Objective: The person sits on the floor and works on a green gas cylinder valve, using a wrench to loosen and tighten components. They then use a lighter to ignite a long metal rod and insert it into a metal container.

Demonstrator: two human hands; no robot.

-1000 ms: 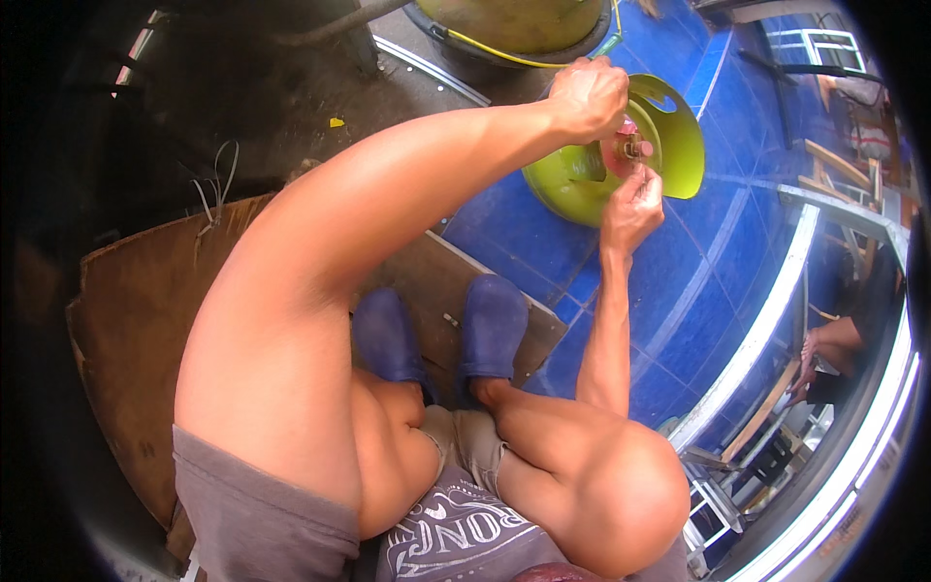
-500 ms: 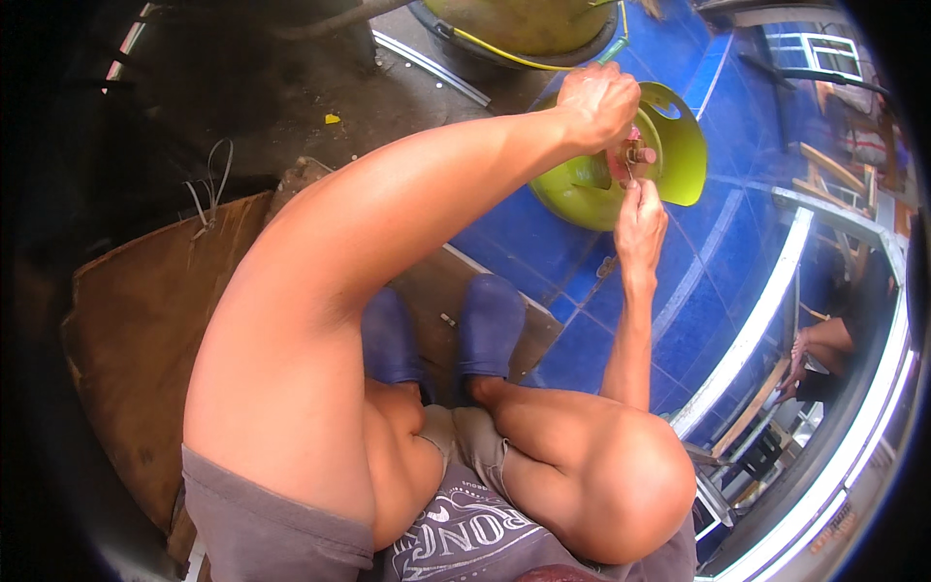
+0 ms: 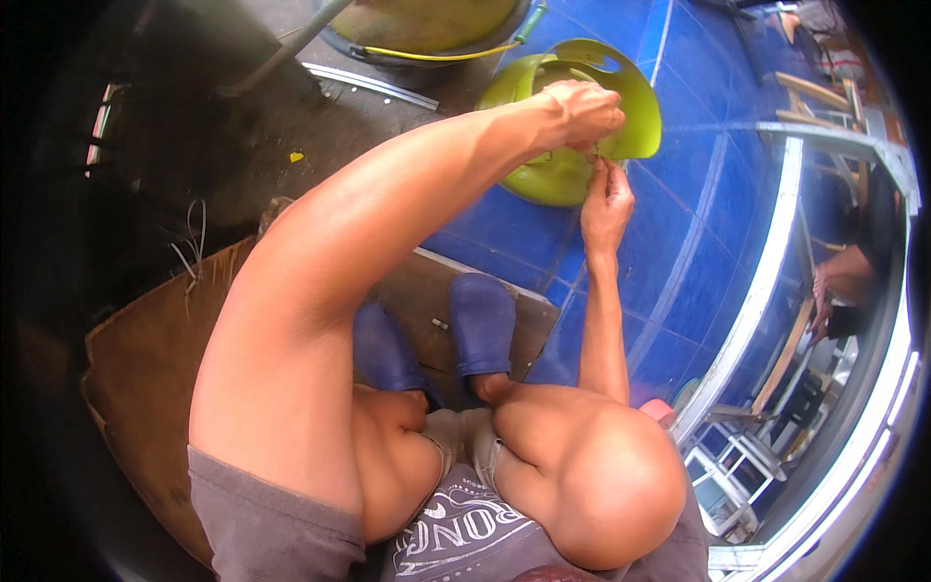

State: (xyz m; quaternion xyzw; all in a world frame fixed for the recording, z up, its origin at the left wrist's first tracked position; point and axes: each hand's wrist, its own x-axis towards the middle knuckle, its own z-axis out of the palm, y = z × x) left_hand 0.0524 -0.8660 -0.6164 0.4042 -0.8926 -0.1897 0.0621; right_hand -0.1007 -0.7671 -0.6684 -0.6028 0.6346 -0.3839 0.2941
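Tank (image 3: 546,186): one, yellow-green, set on the blue floor (image 3: 669,209) ahead of the squatting person, past the right foot. Collar (image 3: 642,121): same colour, curved, with a cut-out near its rim.

Left hand (image 3: 585,112): reaches across over the collar's opening, fingers curled into a fist; what they close on is hidden from me.

Right hand (image 3: 608,206): below the left, at the tank's near side, thumb and fingertips pinched together on a thin piece (image 3: 594,152), too small to identify.

Clogs (image 3: 483,320): one pair, blue, worn, resting on a brown board (image 3: 531,335) beside the tiles.

Tub (image 3: 427,21): dark-rimmed, yellowish within, just beyond the tank; yellow handle (image 3: 436,55) along its near side.

Metal strip (image 3: 373,87): pale, flat on the dark ground near the tub.

Scrap (image 3: 296,156): one, yellow, left of the strip.

Wood panel (image 3: 145,354): brown, ragged-edged, at the person's left; pale ties (image 3: 197,238) at its top edge.

Frame (image 3: 752,281): white, long, at the person's right.

Co-worker's hand (image 3: 824,291): beyond the frame, well apart from the tank; grip unclear to me.
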